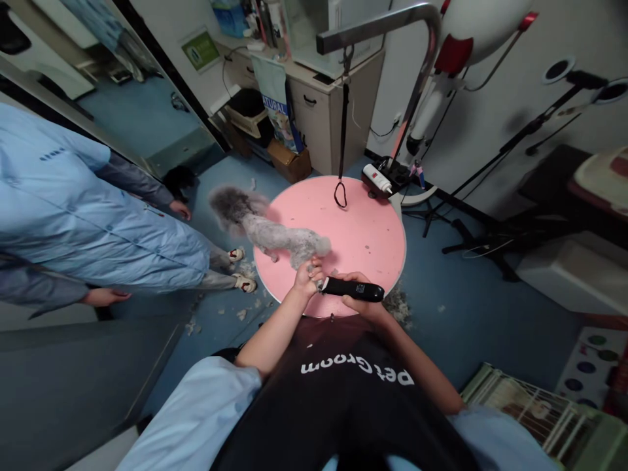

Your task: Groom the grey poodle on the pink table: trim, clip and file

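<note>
A small grey dog (267, 229) stands on a round pink grooming table (363, 229), head toward the left edge. My left hand (307, 278) is closed around the dog's hind leg at the table's near side. My right hand (360, 302) grips a black electric clipper (350, 288), its blade end pointing left and touching the fur right beside my left hand.
A metal grooming arm (426, 39) with a black noose (340, 194) hangs over the table. Another person in a light blue coat (88, 222) stands at the left. Clipped fur (398, 306) lies on the blue floor. A wire cage (534, 405) sits at lower right, cabinets (314, 98) behind.
</note>
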Demonstrator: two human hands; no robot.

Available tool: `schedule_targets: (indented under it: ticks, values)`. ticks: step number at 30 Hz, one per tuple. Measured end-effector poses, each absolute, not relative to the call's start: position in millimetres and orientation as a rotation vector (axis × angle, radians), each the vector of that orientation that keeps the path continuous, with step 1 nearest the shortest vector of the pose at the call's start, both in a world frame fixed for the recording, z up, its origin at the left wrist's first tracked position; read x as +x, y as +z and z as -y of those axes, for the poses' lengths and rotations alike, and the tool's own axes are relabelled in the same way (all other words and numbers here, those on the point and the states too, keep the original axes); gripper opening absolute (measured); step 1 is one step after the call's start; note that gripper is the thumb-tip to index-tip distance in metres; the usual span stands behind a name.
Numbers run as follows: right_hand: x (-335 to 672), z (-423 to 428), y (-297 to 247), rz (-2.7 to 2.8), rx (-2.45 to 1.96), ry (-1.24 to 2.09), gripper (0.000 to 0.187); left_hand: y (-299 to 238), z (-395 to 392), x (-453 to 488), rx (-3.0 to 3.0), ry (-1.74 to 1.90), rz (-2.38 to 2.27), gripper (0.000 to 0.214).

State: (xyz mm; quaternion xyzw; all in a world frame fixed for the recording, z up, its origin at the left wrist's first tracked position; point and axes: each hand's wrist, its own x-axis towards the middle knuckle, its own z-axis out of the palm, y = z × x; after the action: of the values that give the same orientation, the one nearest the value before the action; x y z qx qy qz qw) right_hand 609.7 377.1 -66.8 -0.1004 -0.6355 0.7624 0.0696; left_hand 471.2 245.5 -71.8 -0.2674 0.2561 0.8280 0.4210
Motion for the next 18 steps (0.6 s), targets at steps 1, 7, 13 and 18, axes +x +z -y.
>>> schedule_targets:
  ticks: [1,7,13,18]
  values:
    - [608.5,-376.2,-65.4,1.931,-0.297,2.304,0.034,-72.3,-245.4,470.7,-0.677,2.073,-0.636,0.018]
    - [607.7,-373.6,-63.7,1.97,-0.253,2.284,0.032,-73.5,-243.8,468.9,-0.707,2.089,-0.589,0.02]
    - [606.4,-373.8,-67.1,1.941,-0.273,2.296,0.033,-75.6,-241.8,468.5,-0.696,2.12,-0.574,0.021]
    - [601.9,-378.3,-70.6,1.965,-0.253,2.366,0.03,-76.8,-238.9,469.2,-0.68,2.112,-0.562,0.022]
